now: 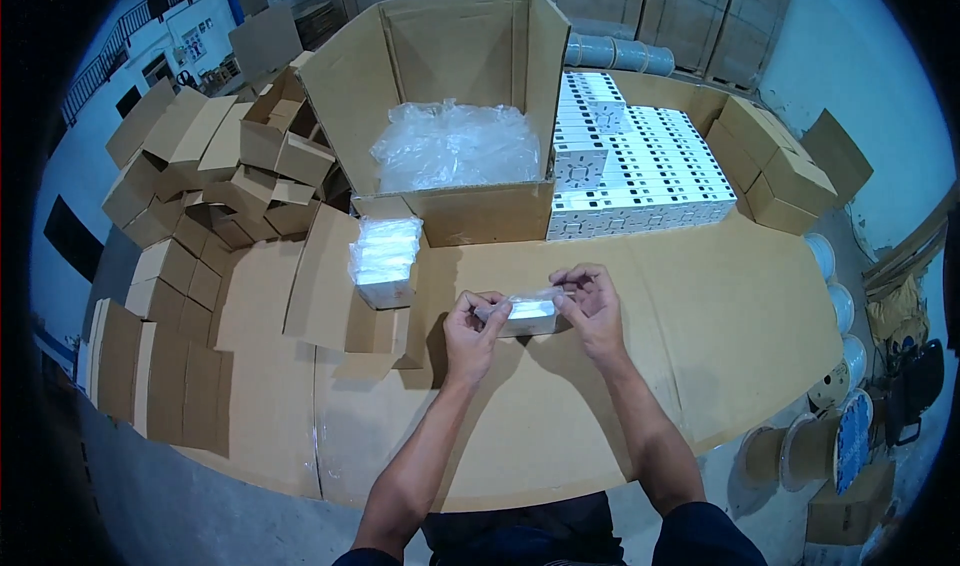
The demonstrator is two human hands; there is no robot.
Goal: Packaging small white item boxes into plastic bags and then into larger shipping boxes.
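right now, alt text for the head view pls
Left hand and right hand hold a small white box in a clear bag over a cardboard-covered table, with a large open carton and stacked white boxes behind.

On the cardboard-covered table, the big open carton stands at twelve o'clock, with plastic bags inside. The stacked small boxes sit at one o'clock. The wrapped bundle rests at eleven; flat folded cartons pile at ten.
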